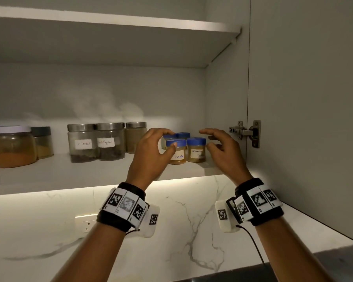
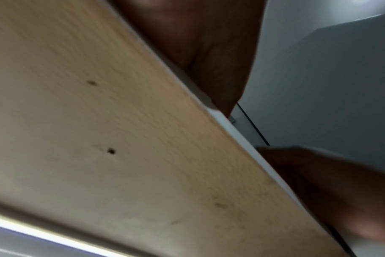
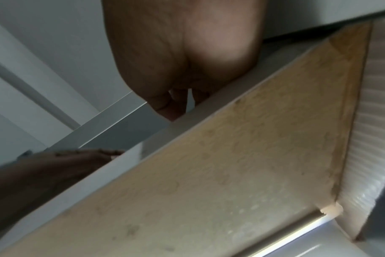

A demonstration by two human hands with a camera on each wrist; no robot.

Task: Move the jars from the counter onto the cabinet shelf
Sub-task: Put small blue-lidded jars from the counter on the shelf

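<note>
I read this as the placing step ending at the cabinet shelf (image 1: 49, 176): four blue-lidded spice jars (image 1: 196, 149) stand clustered near its right end, close to the front edge. Three steel-lidded jars (image 1: 108, 141) stand toward the middle. My left hand (image 1: 153, 155) hovers with fingers curved apart, thumb brushing the masala jar (image 1: 176, 151); my right hand (image 1: 222, 149) is spread, gripping nothing. Next I'd draw both hands back without nudging the cluster.

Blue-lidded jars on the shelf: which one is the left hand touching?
The front-left jar, labelled "masala". The left hand's thumb rests on its lid; the other front jar stands free beside it.
</note>
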